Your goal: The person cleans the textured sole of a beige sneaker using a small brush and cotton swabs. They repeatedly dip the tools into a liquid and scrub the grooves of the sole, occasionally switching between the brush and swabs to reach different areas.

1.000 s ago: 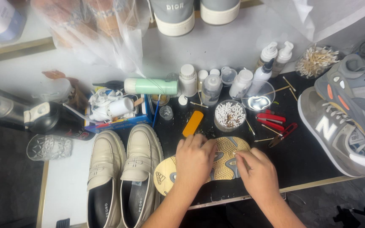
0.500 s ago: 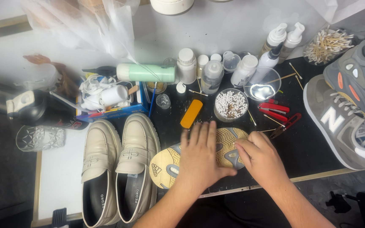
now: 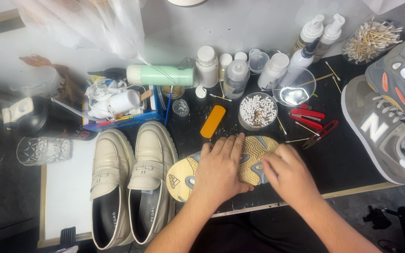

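A shoe lies sole-up [image 3: 254, 152] on the black mat, its yellow patterned sole facing me. My left hand [image 3: 221, 171] presses flat on the middle of the sole, fingers spread. My right hand [image 3: 287, 171] rests on the sole's right end with fingers curled; whether it pinches a small tool is hidden. An orange oblong block [image 3: 213, 121] lies just beyond the sole. A round tub of cotton swabs [image 3: 258, 111] stands behind it.
A pair of cream loafers [image 3: 132, 180] sits left of the sole. A grey sneaker [image 3: 380, 129] lies at the right edge. Bottles [image 3: 235, 75], a green tube [image 3: 162, 75], a clear dish [image 3: 295, 89], red clips [image 3: 308, 118] and a cut-glass tumbler [image 3: 43, 150] crowd the bench.
The view has shifted slightly. My left hand has stayed flat on the sole while my right hand has moved a little along the sole's right end.
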